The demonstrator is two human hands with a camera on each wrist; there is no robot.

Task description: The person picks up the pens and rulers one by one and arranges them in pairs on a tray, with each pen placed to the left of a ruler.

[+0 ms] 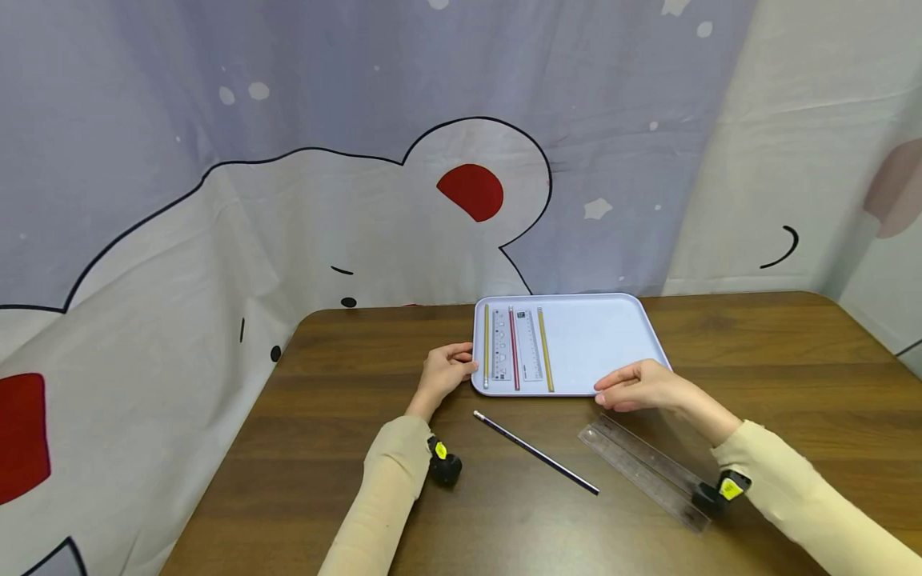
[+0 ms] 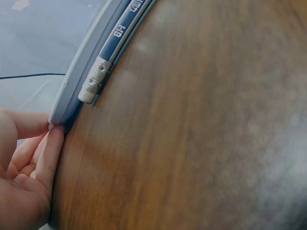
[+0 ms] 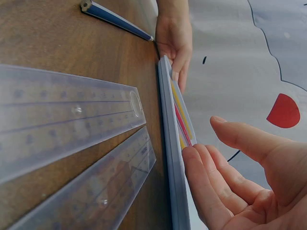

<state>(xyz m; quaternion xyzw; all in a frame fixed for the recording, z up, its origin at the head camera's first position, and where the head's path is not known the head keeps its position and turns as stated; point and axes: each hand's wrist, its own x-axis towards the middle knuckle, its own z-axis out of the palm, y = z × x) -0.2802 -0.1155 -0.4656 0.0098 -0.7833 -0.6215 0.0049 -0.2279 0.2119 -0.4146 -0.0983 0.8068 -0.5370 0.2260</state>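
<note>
A pale blue tray (image 1: 612, 340) lies at the back of the table. My left hand (image 1: 441, 376) pinches its left rim near the front corner, thumb above and fingers below. At the tray's front edge is my right hand (image 1: 643, 386), its fingers loosely extended over the rim and the thumb held apart in the right wrist view. Inside the tray's left part lie a yellow pencil (image 1: 486, 346), a clear ruler (image 1: 500, 346), a red pencil (image 1: 514, 350), another clear ruler (image 1: 531, 346) and a second yellow pencil (image 1: 545, 350), side by side.
On the brown table (image 1: 346, 384), a dark blue pencil (image 1: 536, 453) with a white eraser lies slanted before the tray. Two larger clear rulers (image 3: 72, 112) lie beneath the right forearm. A printed curtain (image 1: 288, 216) hangs behind the table.
</note>
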